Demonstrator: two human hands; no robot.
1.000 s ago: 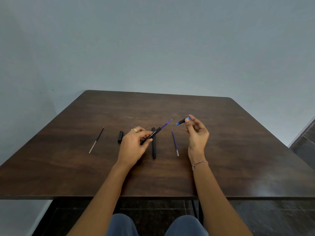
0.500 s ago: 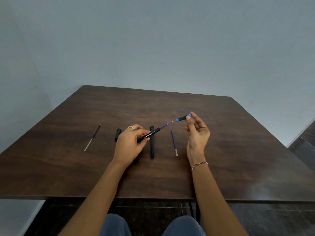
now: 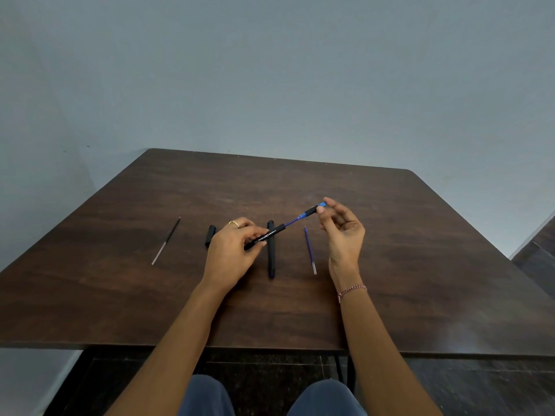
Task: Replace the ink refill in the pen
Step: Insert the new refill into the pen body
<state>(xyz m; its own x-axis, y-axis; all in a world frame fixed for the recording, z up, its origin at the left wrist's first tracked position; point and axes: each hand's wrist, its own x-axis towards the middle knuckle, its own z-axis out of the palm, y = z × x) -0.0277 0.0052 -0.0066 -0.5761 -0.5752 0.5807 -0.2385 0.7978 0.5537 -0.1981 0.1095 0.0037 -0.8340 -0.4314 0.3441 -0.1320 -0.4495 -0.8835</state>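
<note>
Dark wooden table [image 3: 420, 265] — grey-blue wall [image 3: 270, 70] behind, dark tiled floor [image 3: 536, 261] right.

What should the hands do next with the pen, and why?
Probably slide the tip piece down the blue refill until it meets the pen barrel. The left hand grips the barrel with the refill sticking out, the right hand pinches the tip piece at the refill's far end, and bare refill shows between them.
</note>
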